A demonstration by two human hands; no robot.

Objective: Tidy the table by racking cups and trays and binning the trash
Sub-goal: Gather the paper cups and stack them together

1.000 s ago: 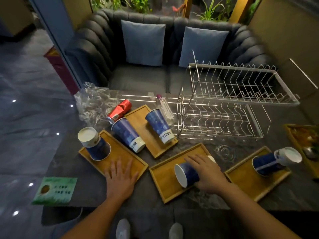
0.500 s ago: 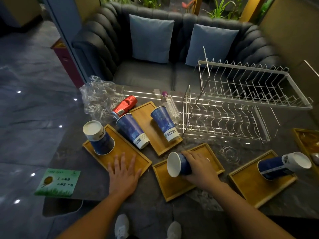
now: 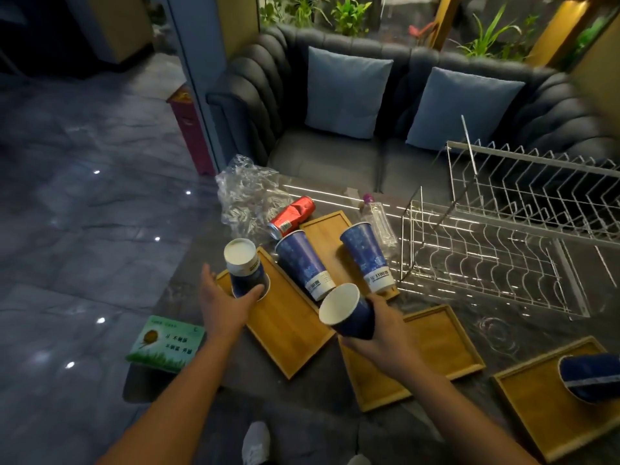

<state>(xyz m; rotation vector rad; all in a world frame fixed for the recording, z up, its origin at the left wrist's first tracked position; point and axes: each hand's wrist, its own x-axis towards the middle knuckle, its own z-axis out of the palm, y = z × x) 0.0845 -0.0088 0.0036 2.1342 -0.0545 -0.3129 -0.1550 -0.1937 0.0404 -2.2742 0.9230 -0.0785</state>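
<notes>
Head-camera view looking down on a dark, marbled stone desk (image 3: pixel 315 367) in dim light. The right hand (image 3: pixel 379 333) is curled round a blue paper cup (image 3: pixel 349 313) and holds it in the air above a flat, honey-coloured wooden tray (image 3: pixel 436 344), with the cup's round, white-lined mouth tilted up and leftward. The left hand (image 3: pixel 221 303) is open, thumb and fingers spread to either side of an upside-down blue cup (image 3: pixel 243 266) standing on a second rectangular tray (image 3: pixel 285 330); whether the hand touches it cannot be told. A first fallen cup (image 3: pixel 302 263) lies on its side beside a far tray (image 3: pixel 327 229), and a second fallen cup (image 3: pixel 367 256) lies on that tray. Behind them are a dented red can (image 3: pixel 293 214), a clear plastic bottle (image 3: pixel 379 219) and crumpled clear wrap (image 3: pixel 248 196). To the right stands a white wire rack (image 3: pixel 503 250) with rows of curved prongs. At the right edge a fourth tray (image 3: pixel 536 407) carries another tipped blue cup (image 3: pixel 590 377). A green printed packet (image 3: pixel 166 344) lies at the desk's near left corner. Beyond is a dark ribbed sofa (image 3: pixel 335 156) with two pale blue square cushions
</notes>
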